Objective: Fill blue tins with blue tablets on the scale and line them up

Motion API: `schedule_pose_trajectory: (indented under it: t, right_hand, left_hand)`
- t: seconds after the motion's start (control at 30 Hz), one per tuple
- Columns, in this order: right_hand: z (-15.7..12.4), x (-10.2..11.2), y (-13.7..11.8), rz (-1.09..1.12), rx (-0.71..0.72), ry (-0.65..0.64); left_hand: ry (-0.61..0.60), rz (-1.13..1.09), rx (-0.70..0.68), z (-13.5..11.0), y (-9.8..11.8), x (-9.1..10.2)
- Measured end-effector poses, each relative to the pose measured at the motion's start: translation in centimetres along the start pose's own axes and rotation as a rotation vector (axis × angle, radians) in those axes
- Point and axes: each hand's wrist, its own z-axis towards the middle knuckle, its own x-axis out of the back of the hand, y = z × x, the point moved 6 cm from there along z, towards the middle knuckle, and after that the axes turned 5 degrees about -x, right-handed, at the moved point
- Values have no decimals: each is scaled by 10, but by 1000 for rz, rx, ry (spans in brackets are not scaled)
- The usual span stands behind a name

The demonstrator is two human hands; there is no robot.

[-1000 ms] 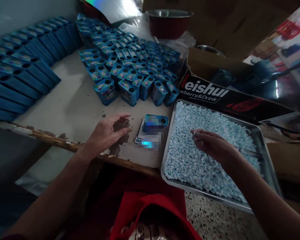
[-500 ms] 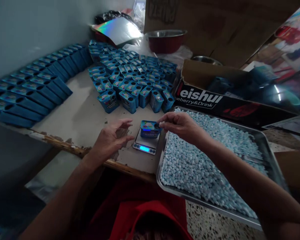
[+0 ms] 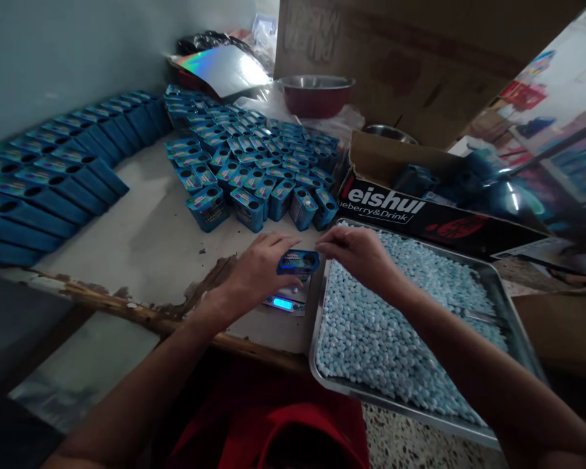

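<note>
My left hand [image 3: 261, 270] is closed around the left end of a small blue candy box [image 3: 300, 262] with a round dark hole in its top. The box is over a small digital scale [image 3: 284, 304] with a lit blue display; I cannot tell whether it still touches the plate. My right hand [image 3: 359, 253] is beside the box's right end, fingertips pinched together. Whatever those fingers may hold is hidden. Below the right hand lies a metal tray [image 3: 316, 345] full of pale blue candies [image 3: 390, 332].
Many blue boxes [image 3: 249, 207] stand in a cluster behind the scale, with more in rows [image 3: 68, 189] along the wall. A black carton [image 3: 449, 225] borders the tray. Farther back is a red bowl [image 3: 317, 99]. The table's worn front edge [image 3: 141, 316] runs near me.
My left hand has moved right and closed on the box, which was standing on the scale. The right hand has drawn slightly away from the box's hole. The view has shifted a little.
</note>
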Motion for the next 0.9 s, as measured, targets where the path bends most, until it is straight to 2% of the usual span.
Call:
schedule_pose_trajectory:
  t: [0.07, 0.13, 0.23, 0.3, 0.37, 0.43, 0.53, 0.63, 0.7, 0.77, 0.9]
  right_hand:
    - [-9, 3, 7, 215, -88, -22]
    - [-27, -5, 14, 385, -189, -129]
    - [-56, -22, 21, 321, -276, -235]
    - [-62, -25, 22, 230, -256, -167]
    - [-56, -23, 19, 226, -200, -35]
    - [-42, -21, 17, 257, -161, 40]
    - [-22, -26, 13, 223, -130, 1]
    - [-16, -28, 11, 184, -132, -29]
    - [-19, -19, 12, 251, -153, 37]
    - [-20, -6, 17, 410, -198, 118]
    - [-3, 8, 35, 684, -275, 169]
  left_hand:
    - [-51, -28, -5, 0, -7, 5]
    - [-40, -87, 43, -7, -21, 16]
    - [24, -191, 191, -26, -45, 29]
    - [85, -229, 264, -40, -51, 31]
    - [147, -223, 273, -51, -47, 27]
    - [182, -191, 236, -59, -38, 21]
    - [184, -140, 197, -67, -28, 14]
    - [204, -83, 197, -69, -29, 18]
    - [221, -43, 169, -63, -28, 22]
    - [217, -6, 106, -51, -20, 22]
    - [90, 76, -36, -15, 6, 0]
